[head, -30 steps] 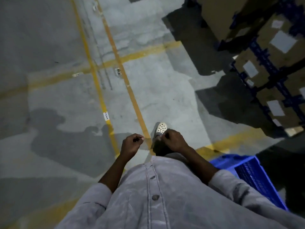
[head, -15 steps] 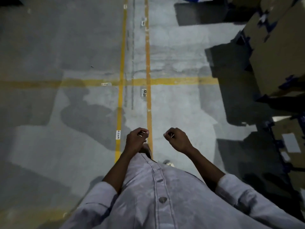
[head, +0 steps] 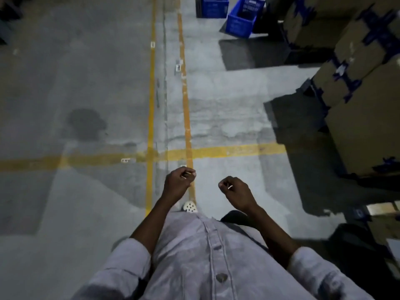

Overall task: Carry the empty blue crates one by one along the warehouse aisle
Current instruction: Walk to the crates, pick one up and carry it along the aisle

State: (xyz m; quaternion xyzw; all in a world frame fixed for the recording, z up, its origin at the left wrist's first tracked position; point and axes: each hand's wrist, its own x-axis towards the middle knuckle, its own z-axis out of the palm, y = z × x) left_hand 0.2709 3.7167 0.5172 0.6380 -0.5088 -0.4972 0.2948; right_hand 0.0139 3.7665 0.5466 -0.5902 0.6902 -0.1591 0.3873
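Both sets of fingers are curled into loose fists; the left hand (head: 178, 182) and right hand (head: 234, 192) each seem to pinch a tiny pale sliver, too small to identify, and carry no crate. Beyond them a white perforated clog (head: 190, 206) steps beside the yellow painted floor lines (head: 186, 100). The open-topped blue plastic crates (head: 243, 17) sit far up the aisle beside stacked brown cardboard cartons (head: 368, 118). This looks like the empty-handed walk toward them; next comes reaching and gripping one crate's rim.
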